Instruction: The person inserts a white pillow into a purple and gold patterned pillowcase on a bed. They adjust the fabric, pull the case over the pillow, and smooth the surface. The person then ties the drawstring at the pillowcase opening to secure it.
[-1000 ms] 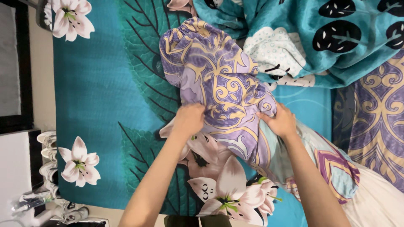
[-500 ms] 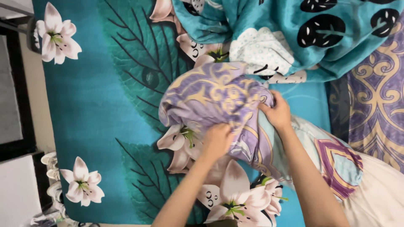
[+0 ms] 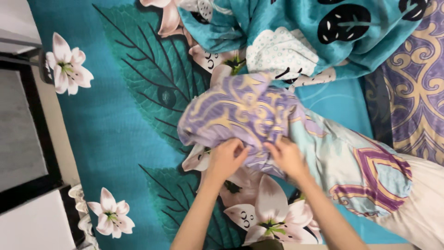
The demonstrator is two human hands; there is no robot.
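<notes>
A purple pillowcase with gold swirls (image 3: 236, 115) lies bunched on the bed, gathered over the end of a pillow (image 3: 351, 162) that shows pale blue, purple and white. My left hand (image 3: 226, 157) grips the near edge of the pillowcase. My right hand (image 3: 286, 157) grips the same edge right beside it. Both forearms reach in from the bottom of the view.
The bed carries a teal sheet with large leaves and white lilies (image 3: 115, 115). A crumpled teal blanket with black leaves (image 3: 314, 32) lies at the top. Purple and gold cloth (image 3: 416, 83) sits at the right. Dark furniture (image 3: 27, 139) stands beside the bed at the left.
The pillowcase was stretched out long and is now bunched short. Both hands moved toward me along it, and my right hand came in next to my left.
</notes>
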